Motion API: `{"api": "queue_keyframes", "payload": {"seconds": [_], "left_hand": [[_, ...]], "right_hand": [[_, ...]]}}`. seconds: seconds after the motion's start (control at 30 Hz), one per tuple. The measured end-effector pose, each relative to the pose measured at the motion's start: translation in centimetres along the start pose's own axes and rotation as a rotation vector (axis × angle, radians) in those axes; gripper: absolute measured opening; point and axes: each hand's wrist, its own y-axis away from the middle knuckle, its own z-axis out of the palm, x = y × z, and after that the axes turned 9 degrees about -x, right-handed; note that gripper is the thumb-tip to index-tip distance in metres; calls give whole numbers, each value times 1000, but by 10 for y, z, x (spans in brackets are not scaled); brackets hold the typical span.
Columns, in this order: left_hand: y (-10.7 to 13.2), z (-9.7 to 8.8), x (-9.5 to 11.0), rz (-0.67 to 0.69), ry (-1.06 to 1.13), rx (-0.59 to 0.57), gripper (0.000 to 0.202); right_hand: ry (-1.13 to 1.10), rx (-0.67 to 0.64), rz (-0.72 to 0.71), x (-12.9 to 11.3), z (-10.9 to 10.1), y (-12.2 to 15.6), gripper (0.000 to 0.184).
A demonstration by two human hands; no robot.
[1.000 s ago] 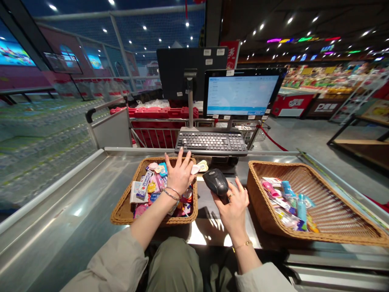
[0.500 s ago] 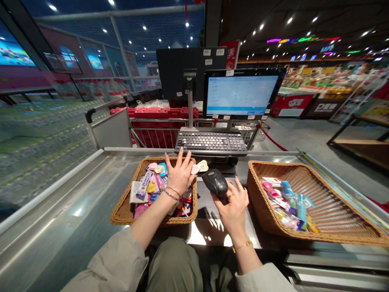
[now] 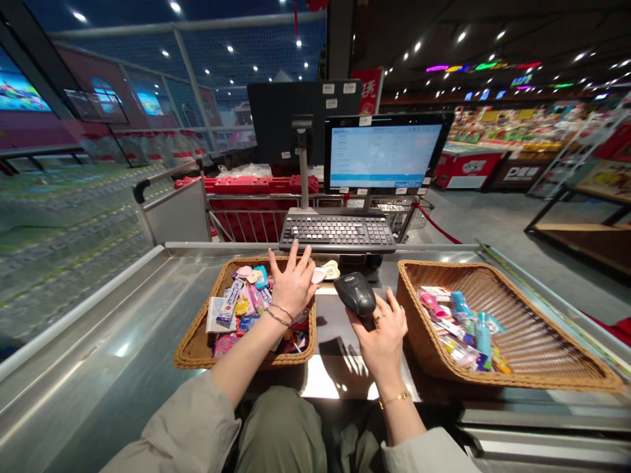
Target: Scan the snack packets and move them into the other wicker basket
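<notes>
My left hand (image 3: 293, 286) is above the right side of the left wicker basket (image 3: 197, 341). Its thumb and fingers pinch a small pale yellow and pink package (image 3: 331, 269) that carries a barcode label, its lower part hidden by the hand. My right hand (image 3: 383, 338) is wrapped round the handle of a black barcode scanner (image 3: 355, 293), whose head points toward the package from a short distance. Small colourful packaged sweets (image 3: 241, 302) fill the left basket. In the right wicker basket (image 3: 552, 328) lie several small packages and a light blue tube (image 3: 482, 335).
A black keyboard (image 3: 340, 230) and a lit monitor (image 3: 384, 157) stand beyond the metal counter (image 3: 142, 315). The back of a second screen (image 3: 280, 121) rises behind. A shopping trolley (image 3: 246, 217) stands past the counter's far edge.
The scanner has shifted slightly right, away from the package, and tilted a little. My left hand stays with the package in nearly the same place. The view has turned slightly.
</notes>
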Motion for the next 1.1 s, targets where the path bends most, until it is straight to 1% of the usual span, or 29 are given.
{"api": "queue_keyframes", "payload": {"seconds": [0.4, 0.7, 0.9, 1.1], "left_hand": [[-12, -3, 21, 46, 21, 27, 39], [-24, -2, 44, 91, 63, 84, 41], [-34, -3, 60, 127, 96, 100, 43], [-44, -4, 76, 185, 109, 106, 44]], "right_hand": [[10, 67, 87, 13, -20, -3, 36], [2, 172, 177, 26, -35, -7, 39], [3, 257, 212, 31, -44, -9, 42], [58, 391, 268, 35, -52, -10, 50]]}}
